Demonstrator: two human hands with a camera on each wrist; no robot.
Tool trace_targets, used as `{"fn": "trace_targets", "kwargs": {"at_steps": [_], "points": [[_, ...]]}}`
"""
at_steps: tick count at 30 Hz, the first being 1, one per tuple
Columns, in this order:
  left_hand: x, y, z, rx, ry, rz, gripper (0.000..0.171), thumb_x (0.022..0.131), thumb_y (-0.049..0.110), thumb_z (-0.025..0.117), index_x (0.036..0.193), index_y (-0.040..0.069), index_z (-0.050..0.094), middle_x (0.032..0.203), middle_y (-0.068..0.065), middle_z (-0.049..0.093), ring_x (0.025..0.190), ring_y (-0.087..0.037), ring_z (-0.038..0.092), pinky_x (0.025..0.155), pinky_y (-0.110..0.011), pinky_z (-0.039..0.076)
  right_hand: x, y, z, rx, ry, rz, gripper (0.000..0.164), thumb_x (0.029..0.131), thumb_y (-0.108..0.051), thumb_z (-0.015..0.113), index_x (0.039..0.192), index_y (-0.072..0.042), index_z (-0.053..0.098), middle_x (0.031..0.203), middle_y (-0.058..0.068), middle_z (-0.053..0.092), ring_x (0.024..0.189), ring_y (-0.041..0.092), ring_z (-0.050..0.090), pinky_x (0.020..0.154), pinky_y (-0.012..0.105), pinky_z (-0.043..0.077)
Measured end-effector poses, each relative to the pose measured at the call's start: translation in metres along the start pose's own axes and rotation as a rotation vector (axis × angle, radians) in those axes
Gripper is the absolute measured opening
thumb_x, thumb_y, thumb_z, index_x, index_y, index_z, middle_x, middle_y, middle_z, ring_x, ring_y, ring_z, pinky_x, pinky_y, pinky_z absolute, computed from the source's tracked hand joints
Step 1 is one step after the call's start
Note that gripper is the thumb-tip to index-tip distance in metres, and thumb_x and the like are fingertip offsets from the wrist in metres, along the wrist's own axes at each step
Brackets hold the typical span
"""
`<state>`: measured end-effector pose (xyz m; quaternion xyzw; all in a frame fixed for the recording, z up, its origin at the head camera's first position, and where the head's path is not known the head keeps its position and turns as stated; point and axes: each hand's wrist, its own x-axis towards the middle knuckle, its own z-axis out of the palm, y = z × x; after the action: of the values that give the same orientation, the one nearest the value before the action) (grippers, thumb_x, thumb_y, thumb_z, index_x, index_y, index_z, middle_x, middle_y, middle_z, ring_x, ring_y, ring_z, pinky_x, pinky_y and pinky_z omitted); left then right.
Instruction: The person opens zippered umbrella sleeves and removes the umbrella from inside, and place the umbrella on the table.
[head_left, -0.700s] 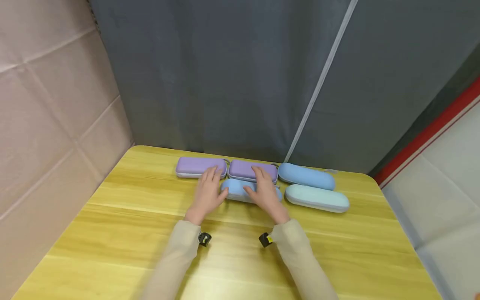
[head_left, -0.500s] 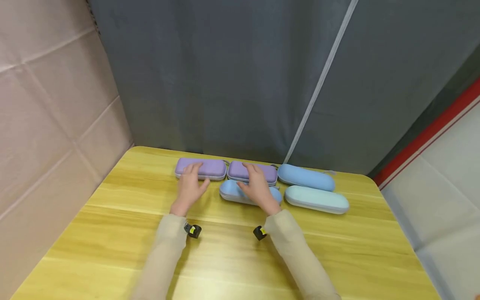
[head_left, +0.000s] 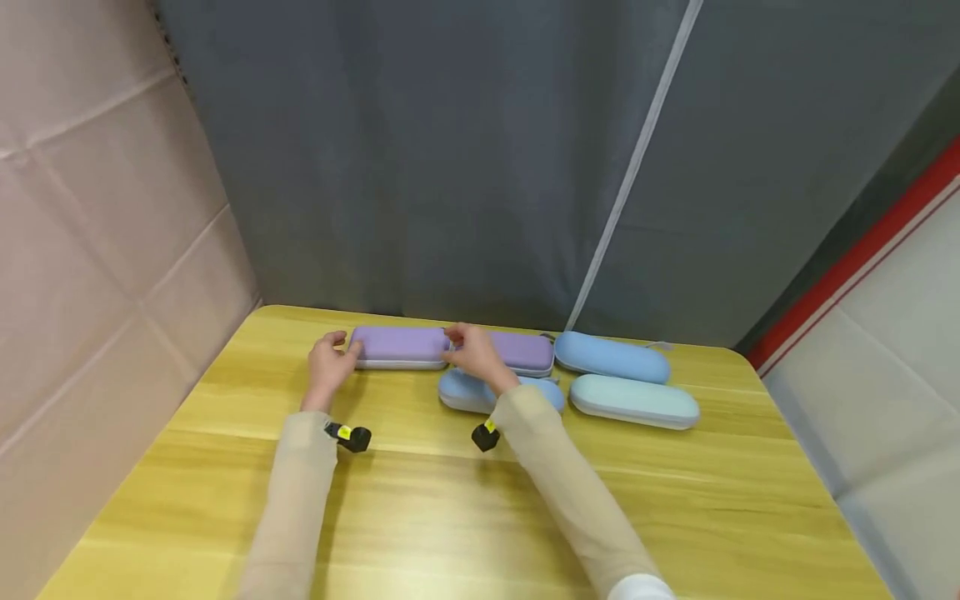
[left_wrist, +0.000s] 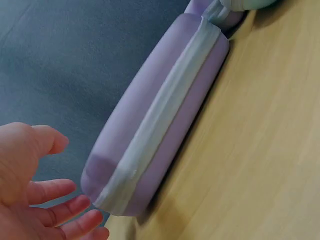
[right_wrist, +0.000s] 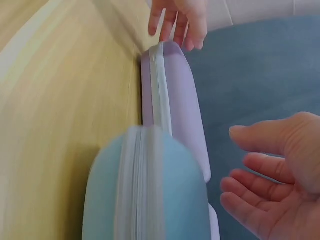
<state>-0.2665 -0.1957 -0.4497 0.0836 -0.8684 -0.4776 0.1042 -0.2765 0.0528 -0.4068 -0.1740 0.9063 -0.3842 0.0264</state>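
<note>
My left hand [head_left: 327,371] is at the left end of a purple zippered hard case [head_left: 401,346], shaped like a glasses case. In the left wrist view, its loosely bent fingers [left_wrist: 55,190] lie right beside that end. At the opposite end is my right hand [head_left: 477,354], reaching over the front blue case [head_left: 461,390]. Its thumb and fingers are spread apart in the right wrist view, with nothing between them. A second purple case [head_left: 528,352] sits in line to the right, partly hidden by my right hand.
To the right, a blue case [head_left: 611,357] lies at the back and a mint case [head_left: 633,400] in front of it. A dark grey curtain [head_left: 420,167] hangs behind the wooden table [head_left: 420,517]. A pinkish covered wall [head_left: 97,250] rises on the left.
Both hands have moved left. My left hand went from over the left purple case to its left end, and my right hand from the right purple case to the left one's right end.
</note>
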Motion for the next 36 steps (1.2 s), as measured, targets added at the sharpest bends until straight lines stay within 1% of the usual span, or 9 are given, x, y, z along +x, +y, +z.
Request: {"fn": "trace_targets", "kwargs": {"at_steps": [4, 10, 17, 19, 26, 28, 32, 34, 36], "points": [[0.004, -0.004, 0.0, -0.011, -0.037, -0.049, 0.049, 0.092, 0.019, 0.054, 0.129, -0.011, 0.046, 0.127, -0.03, 0.049, 0.111, -0.042, 0.052, 0.09, -0.047, 0.045, 0.011, -0.007, 0.008, -0.083, -0.029, 0.018, 0.049, 0.08, -0.009, 0.071, 0.125, 0.003, 0.055, 0.12, 0.018, 0.056, 0.108, 0.027, 0.054, 0.092, 0.036, 0.046], [0.005, -0.013, 0.002, 0.011, -0.071, -0.07, 0.049, 0.092, 0.019, 0.054, 0.128, -0.013, 0.046, 0.126, -0.031, 0.05, 0.111, -0.041, 0.052, 0.092, -0.046, 0.044, 0.025, -0.008, 0.02, -0.196, -0.12, 0.062, 0.06, 0.077, -0.01, 0.074, 0.131, 0.002, 0.051, 0.128, 0.019, 0.05, 0.116, 0.027, 0.049, 0.097, 0.034, 0.042], [0.004, -0.018, 0.001, -0.021, -0.072, -0.119, 0.049, 0.092, 0.019, 0.054, 0.128, -0.013, 0.046, 0.127, -0.03, 0.049, 0.114, -0.04, 0.05, 0.095, -0.045, 0.042, 0.042, -0.001, 0.038, -0.374, -0.164, 0.059, 0.066, 0.074, -0.016, 0.078, 0.132, 0.002, 0.05, 0.128, 0.017, 0.051, 0.117, 0.027, 0.048, 0.095, 0.031, 0.044], [0.004, -0.019, 0.001, -0.031, -0.077, -0.13, 0.049, 0.092, 0.02, 0.054, 0.129, -0.013, 0.046, 0.127, -0.03, 0.05, 0.116, -0.039, 0.049, 0.096, -0.044, 0.041, 0.046, -0.001, 0.04, -0.414, -0.16, 0.079, 0.063, 0.074, -0.016, 0.077, 0.128, 0.002, 0.051, 0.123, 0.017, 0.053, 0.113, 0.028, 0.049, 0.091, 0.031, 0.046], [0.001, -0.022, 0.001, -0.07, -0.065, -0.134, 0.048, 0.091, 0.021, 0.056, 0.126, -0.013, 0.05, 0.123, -0.03, 0.052, 0.114, -0.039, 0.05, 0.093, -0.043, 0.043, 0.047, -0.008, 0.043, -0.541, -0.113, 0.105, 0.027, 0.07, -0.011, 0.075, 0.093, 0.002, 0.066, 0.101, 0.013, 0.059, 0.092, 0.022, 0.053, 0.077, 0.028, 0.049], [0.0, -0.023, 0.0, -0.085, -0.054, -0.142, 0.047, 0.091, 0.02, 0.057, 0.124, -0.013, 0.051, 0.121, -0.03, 0.054, 0.111, -0.038, 0.051, 0.091, -0.041, 0.044, 0.046, -0.012, 0.044, -0.554, -0.132, 0.111, 0.027, 0.07, -0.011, 0.075, 0.093, 0.001, 0.065, 0.104, 0.013, 0.057, 0.093, 0.023, 0.053, 0.079, 0.03, 0.049], [-0.001, -0.027, -0.005, -0.094, -0.061, -0.164, 0.048, 0.091, 0.022, 0.059, 0.125, -0.012, 0.051, 0.121, -0.029, 0.054, 0.109, -0.034, 0.053, 0.087, -0.036, 0.044, 0.044, -0.017, 0.047, -0.52, -0.176, 0.144, 0.046, 0.069, -0.008, 0.076, 0.109, 0.002, 0.056, 0.11, 0.015, 0.056, 0.097, 0.024, 0.055, 0.092, 0.037, 0.045], [0.0, -0.029, -0.008, -0.109, -0.073, -0.174, 0.05, 0.091, 0.023, 0.058, 0.126, -0.012, 0.05, 0.123, -0.029, 0.053, 0.11, -0.034, 0.052, 0.088, -0.035, 0.044, 0.043, -0.019, 0.048, -0.477, -0.186, 0.169, 0.053, 0.067, -0.004, 0.076, 0.114, 0.002, 0.051, 0.107, 0.015, 0.057, 0.091, 0.023, 0.055, 0.086, 0.034, 0.047], [-0.001, -0.029, -0.01, -0.142, -0.08, -0.201, 0.05, 0.091, 0.023, 0.058, 0.127, -0.011, 0.049, 0.126, -0.028, 0.051, 0.113, -0.033, 0.05, 0.09, -0.035, 0.044, 0.042, -0.021, 0.048, -0.431, -0.195, 0.187, 0.055, 0.066, -0.002, 0.076, 0.114, 0.001, 0.049, 0.1, 0.013, 0.056, 0.082, 0.021, 0.053, 0.072, 0.029, 0.047]]}}
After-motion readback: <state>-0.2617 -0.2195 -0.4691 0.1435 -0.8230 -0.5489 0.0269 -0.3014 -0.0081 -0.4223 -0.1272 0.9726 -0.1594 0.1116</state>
